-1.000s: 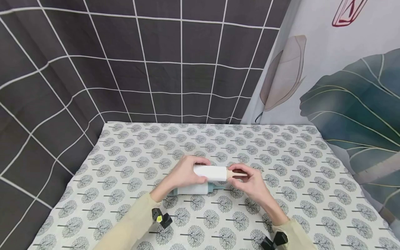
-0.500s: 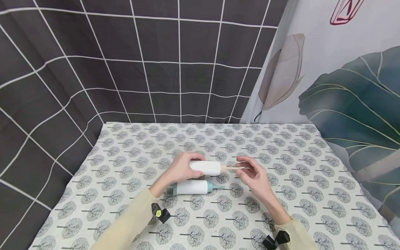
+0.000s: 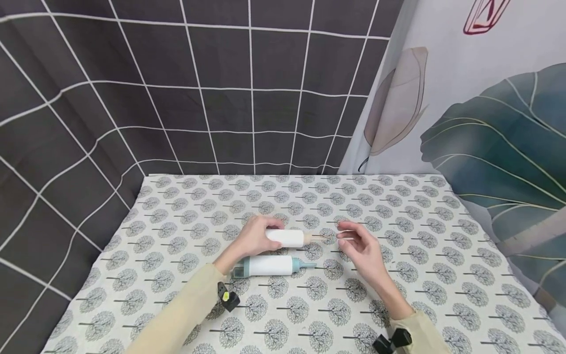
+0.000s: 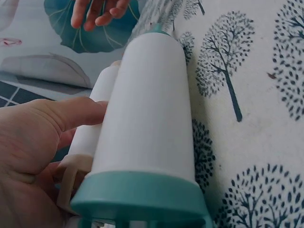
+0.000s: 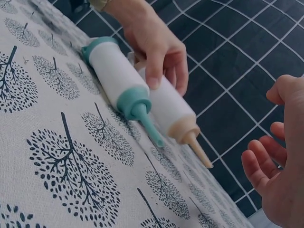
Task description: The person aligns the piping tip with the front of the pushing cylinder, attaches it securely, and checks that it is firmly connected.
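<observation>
Fingers and thumb of my left hand (image 3: 258,237) grip a white squeeze bottle with a beige nozzle (image 3: 289,238) around its rear part. In the right wrist view its beige nozzle (image 5: 198,151) points away from the left hand. Whether this bottle touches the cloth is hard to tell. Lying beside it, on the near side, is a second white squeeze bottle with a teal nozzle (image 3: 270,265) and a teal rear end (image 4: 137,192). My right hand (image 3: 363,248) hovers to the right of the beige nozzle, fingers loosely bent and holding nothing.
A tablecloth with a tree print (image 3: 283,305) covers the table. Behind and to the left hangs a dark curtain with white grid lines (image 3: 225,108). A light curtain with large leaves (image 3: 499,142) hangs on the right.
My right hand has let go of the beige nozzle and moved slightly right. My left hand has shifted the beige-nozzled squeeze bottle to the left. The teal-nozzled one stays in place.
</observation>
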The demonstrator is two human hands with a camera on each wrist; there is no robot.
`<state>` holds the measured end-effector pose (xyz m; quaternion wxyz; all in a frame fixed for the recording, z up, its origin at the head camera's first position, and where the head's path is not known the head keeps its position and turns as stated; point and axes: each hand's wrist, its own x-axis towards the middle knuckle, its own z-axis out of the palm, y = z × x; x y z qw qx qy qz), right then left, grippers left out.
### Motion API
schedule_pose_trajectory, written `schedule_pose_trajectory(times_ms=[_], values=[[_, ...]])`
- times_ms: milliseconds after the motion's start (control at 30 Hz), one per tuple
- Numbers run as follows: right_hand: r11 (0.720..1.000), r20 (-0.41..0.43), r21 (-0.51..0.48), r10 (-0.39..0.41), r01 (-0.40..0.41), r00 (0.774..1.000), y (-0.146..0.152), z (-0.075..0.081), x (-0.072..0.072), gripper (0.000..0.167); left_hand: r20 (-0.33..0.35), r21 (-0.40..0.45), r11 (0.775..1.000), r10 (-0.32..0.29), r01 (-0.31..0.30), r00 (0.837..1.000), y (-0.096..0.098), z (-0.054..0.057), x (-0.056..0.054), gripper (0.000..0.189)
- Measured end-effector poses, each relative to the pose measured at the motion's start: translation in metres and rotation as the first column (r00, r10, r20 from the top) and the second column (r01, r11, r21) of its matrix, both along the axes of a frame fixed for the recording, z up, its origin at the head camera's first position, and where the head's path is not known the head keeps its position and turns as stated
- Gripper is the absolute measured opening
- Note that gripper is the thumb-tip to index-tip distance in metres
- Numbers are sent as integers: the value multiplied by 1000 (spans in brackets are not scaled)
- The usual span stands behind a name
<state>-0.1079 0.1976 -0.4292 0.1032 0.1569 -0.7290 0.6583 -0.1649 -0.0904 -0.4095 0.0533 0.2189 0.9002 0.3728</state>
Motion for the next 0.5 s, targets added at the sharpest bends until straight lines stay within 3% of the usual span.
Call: schedule_pose_trajectory(times_ms=[267,500], values=[[999,1,-26,20,-20,1000,-3,-2,0,41,19,-22,1000,-1,1,1000,-4,-11,-2,42],[999,8,-17,32,-32,999,-3,-4,2,41,-2,-17,1000,-8,8,1000,-5,-16,-3,39]])
